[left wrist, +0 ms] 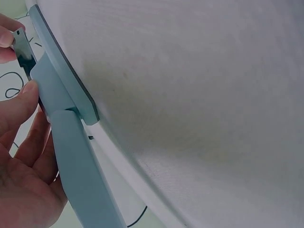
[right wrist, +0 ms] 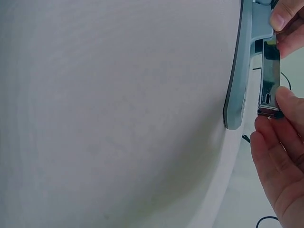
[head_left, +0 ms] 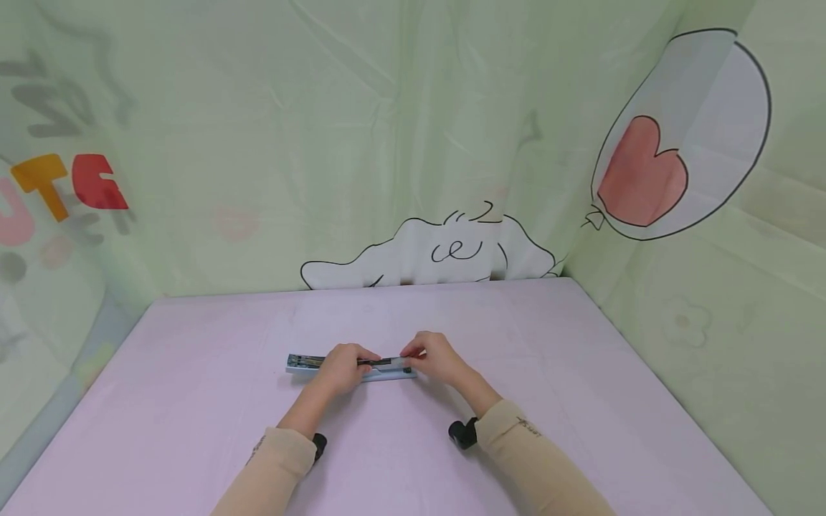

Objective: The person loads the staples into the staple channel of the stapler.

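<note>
A light blue stapler [head_left: 390,375] lies opened out across the middle of the table, its top cover [head_left: 298,362] swung back to the left. My left hand [head_left: 343,368] grips it near the hinge, thumb on the near side and fingers on the far side. In the right wrist view, the metal staple channel [right wrist: 271,71] stands slightly apart from the long base [right wrist: 235,95]. My right hand [head_left: 439,357] pinches the free end of that channel between thumb and fingers. The left wrist view shows the blue cover [left wrist: 83,166] beside my left palm.
A pale pink-lilac cloth covers the table [head_left: 452,315]. Green curtains [head_left: 258,143] with printed drawings hang behind it and at both sides. Each wrist carries a small black camera, such as the right one [head_left: 462,434].
</note>
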Available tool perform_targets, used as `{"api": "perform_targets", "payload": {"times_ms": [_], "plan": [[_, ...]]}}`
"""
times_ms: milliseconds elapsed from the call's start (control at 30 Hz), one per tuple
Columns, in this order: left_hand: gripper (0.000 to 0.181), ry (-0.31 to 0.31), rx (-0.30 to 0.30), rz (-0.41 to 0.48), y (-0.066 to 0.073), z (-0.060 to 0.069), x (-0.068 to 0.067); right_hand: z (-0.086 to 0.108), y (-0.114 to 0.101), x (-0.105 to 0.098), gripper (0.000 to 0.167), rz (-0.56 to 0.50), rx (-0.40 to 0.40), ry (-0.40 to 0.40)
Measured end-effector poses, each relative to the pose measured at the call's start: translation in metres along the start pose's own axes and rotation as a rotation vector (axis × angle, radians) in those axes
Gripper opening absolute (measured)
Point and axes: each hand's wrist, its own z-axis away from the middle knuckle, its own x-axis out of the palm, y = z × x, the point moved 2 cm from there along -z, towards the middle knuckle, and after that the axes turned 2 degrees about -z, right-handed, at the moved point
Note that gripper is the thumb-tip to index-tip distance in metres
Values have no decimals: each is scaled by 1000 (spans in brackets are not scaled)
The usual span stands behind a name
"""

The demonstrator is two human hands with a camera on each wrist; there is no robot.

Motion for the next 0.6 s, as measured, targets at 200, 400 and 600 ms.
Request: {"api": "perform_targets", "payload": {"times_ms": [200, 400, 600], "plan": [[23, -7, -6, 8, 0, 0, 0, -1, 1, 1, 11, -1, 21, 14], [22, 0, 2, 5, 2, 0, 0, -1, 2, 1, 12, -12, 81, 29], [22, -5, -7, 5, 1, 0, -1, 0, 4, 1, 14, -46, 139, 37]]}}
